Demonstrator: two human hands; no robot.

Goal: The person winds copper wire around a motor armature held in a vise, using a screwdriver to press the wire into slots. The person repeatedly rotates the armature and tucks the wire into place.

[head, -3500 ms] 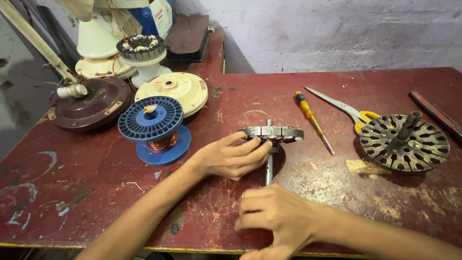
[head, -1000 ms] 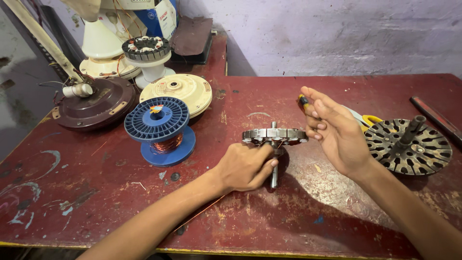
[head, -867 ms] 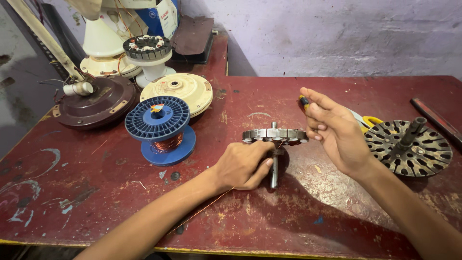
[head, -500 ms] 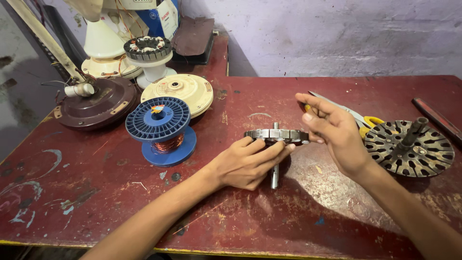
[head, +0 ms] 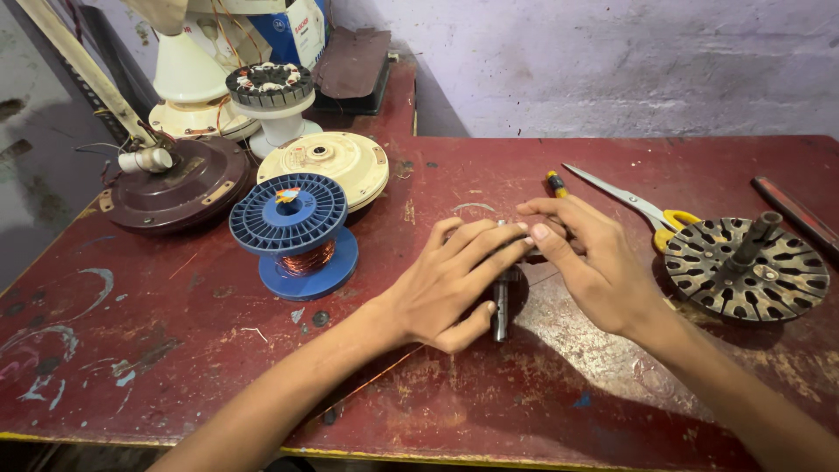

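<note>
Both hands have drawn together since half a second ago: the right hand (head: 603, 267), which was lifted clear of the stator with the screwdriver, now sits down against it, and the left hand's fingers have spread over its top. Everything rests on the worn red table (head: 175, 350). Well out to the left of the grip lies a dark brown motor housing (head: 175, 185), with a cream housing cover (head: 336, 162) beside it and a blue spool of copper wire (head: 295, 234) standing nearer the hands. Well out to the right sits a round slotted rotor (head: 747, 269) with its shaft pointing up, and between it and the grip lie yellow-handled scissors (head: 642, 208). The left hand (head: 450, 288) is curled from above around the stator (head: 516, 253), a small metal disc on a shaft, almost wholly hidden under the fingers; only the shaft end (head: 500, 310) shows below the palm, so the grip is closed on it. The right hand's fingers press against the stator's far side, and whether they clasp it cannot be told. Just beyond the grip, the screwdriver (head: 554, 183) peeps out above the right fingers.
</note>
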